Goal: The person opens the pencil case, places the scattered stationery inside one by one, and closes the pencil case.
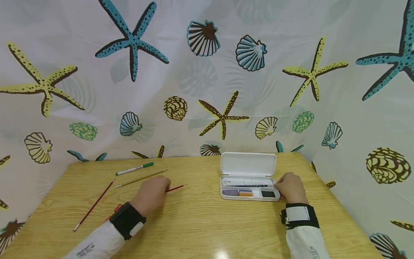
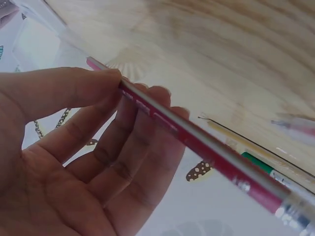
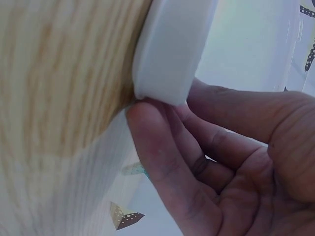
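Note:
My left hand point(image 1: 152, 194) pinches a red pencil point(image 2: 197, 142) between thumb and fingertips. Its front end point(image 1: 175, 188) points right over the table, and a silver ferrule shows at the other end in the left wrist view. At the right end of an open white pencil case point(image 1: 249, 199), my right hand point(image 1: 291, 187) grips the corner, thumb at the rim and fingers against the end wall. Inside the case lie a clear ruler point(image 1: 247, 182), a purple-and-orange eraser point(image 1: 237, 192) and a black block point(image 1: 267, 194).
Left of my left hand lie a second red pencil point(image 1: 93, 205), a yellow pencil point(image 1: 141, 178) and a green-capped marker point(image 1: 134, 169). Something red point(image 1: 118, 207) peeks out beside the left wrist. A shell-and-starfish patterned cloth point(image 1: 207, 82) stands behind the wooden table point(image 1: 200, 230).

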